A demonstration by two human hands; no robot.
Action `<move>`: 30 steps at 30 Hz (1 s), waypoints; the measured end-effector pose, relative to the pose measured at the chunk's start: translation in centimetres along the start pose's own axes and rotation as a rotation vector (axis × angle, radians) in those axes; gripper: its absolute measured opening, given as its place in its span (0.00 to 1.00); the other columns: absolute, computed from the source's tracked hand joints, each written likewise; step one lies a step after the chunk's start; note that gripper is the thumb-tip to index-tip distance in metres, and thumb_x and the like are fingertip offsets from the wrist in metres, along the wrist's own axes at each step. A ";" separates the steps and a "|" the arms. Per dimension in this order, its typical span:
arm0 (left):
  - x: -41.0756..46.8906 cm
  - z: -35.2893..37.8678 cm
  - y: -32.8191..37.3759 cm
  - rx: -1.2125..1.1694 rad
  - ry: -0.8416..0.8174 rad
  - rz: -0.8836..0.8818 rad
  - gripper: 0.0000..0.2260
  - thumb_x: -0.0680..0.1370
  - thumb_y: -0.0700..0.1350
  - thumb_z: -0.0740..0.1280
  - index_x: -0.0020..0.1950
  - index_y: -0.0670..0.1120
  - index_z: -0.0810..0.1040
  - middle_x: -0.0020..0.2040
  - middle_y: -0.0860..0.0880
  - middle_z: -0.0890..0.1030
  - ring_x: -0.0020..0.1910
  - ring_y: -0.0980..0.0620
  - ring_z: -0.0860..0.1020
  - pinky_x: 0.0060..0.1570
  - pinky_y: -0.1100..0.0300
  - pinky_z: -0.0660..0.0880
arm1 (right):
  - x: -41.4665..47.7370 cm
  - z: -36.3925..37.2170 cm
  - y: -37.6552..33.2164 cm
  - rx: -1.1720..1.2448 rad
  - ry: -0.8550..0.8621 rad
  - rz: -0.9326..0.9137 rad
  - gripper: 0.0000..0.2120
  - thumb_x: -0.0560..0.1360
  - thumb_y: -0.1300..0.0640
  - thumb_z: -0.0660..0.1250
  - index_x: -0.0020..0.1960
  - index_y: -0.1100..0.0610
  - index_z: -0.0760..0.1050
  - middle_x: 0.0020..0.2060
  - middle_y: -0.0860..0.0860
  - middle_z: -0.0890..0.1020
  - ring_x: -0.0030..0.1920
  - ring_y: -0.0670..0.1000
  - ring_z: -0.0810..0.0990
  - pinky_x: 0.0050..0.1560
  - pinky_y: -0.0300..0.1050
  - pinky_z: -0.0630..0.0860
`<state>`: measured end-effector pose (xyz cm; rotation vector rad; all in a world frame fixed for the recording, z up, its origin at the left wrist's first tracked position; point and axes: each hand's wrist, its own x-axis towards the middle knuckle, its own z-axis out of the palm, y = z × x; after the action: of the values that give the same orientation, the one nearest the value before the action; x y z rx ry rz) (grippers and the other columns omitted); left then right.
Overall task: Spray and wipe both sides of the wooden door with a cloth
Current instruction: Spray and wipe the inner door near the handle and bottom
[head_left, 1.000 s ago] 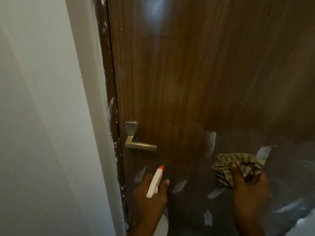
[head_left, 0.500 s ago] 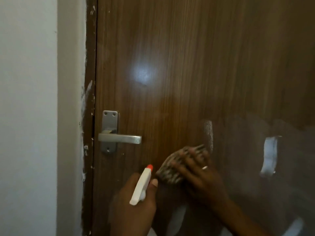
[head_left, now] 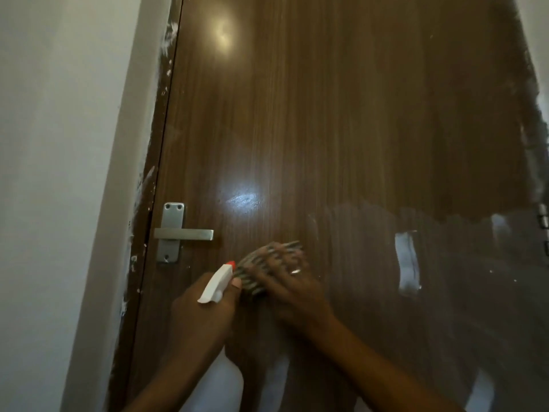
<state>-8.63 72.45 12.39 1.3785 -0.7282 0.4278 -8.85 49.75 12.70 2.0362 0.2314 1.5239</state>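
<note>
So the left hand (head_left: 202, 319) has its grip clamped round the spray bottle (head_left: 215, 283), right hand (head_left: 292, 288) grip bunched on the striped cloth (head_left: 252, 272), pressed against the door (head_left: 356, 129) beside the handle (head_left: 184, 234).

Dim and warm-toned. Glaring in two patches on the glossy door (head_left: 371, 129), high up and right of the handle (head_left: 190, 234). Blurred by motion around the right hand (head_left: 294, 289) and cloth (head_left: 252, 278). Bowed at the left and right edges.
</note>
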 end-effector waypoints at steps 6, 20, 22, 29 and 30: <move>-0.8 1.8 2.4 -0.100 -0.005 -0.080 0.14 0.73 0.46 0.72 0.58 0.49 0.79 0.47 0.46 0.83 0.47 0.47 0.81 0.51 0.45 0.78 | 7.2 -3.9 6.8 -0.066 0.073 0.526 0.30 0.79 0.54 0.59 0.80 0.48 0.56 0.80 0.53 0.56 0.80 0.59 0.48 0.76 0.67 0.50; -4.1 6.7 5.4 0.021 -0.098 0.015 0.22 0.71 0.46 0.74 0.64 0.43 0.76 0.56 0.43 0.82 0.54 0.46 0.80 0.55 0.54 0.77 | -1.3 -6.7 12.1 -0.088 0.114 0.669 0.33 0.79 0.57 0.60 0.81 0.47 0.51 0.80 0.51 0.52 0.80 0.57 0.49 0.78 0.64 0.46; -3.9 7.1 5.8 0.031 -0.086 0.037 0.21 0.71 0.46 0.74 0.62 0.43 0.78 0.54 0.43 0.83 0.52 0.47 0.80 0.51 0.57 0.76 | 3.0 -7.1 11.8 -0.084 0.075 0.662 0.32 0.81 0.53 0.59 0.81 0.48 0.50 0.80 0.51 0.51 0.80 0.57 0.45 0.78 0.64 0.43; -4.2 8.1 6.7 0.005 -0.102 0.047 0.15 0.71 0.45 0.74 0.57 0.49 0.80 0.46 0.45 0.84 0.47 0.48 0.81 0.49 0.47 0.79 | -5.5 -4.7 10.1 -0.087 -0.030 0.247 0.28 0.81 0.49 0.56 0.80 0.49 0.56 0.80 0.53 0.58 0.79 0.59 0.54 0.73 0.68 0.57; -4.4 8.3 6.6 -0.001 -0.105 0.044 0.16 0.71 0.45 0.74 0.58 0.49 0.80 0.46 0.45 0.84 0.47 0.48 0.81 0.49 0.47 0.79 | -7.3 -5.1 11.0 -0.080 -0.012 0.273 0.29 0.80 0.52 0.59 0.80 0.48 0.57 0.80 0.52 0.57 0.80 0.58 0.54 0.72 0.68 0.58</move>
<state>-17.94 66.08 14.43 1.3938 -0.8457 0.3916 -18.20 39.08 13.57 2.0774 -0.1154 1.6522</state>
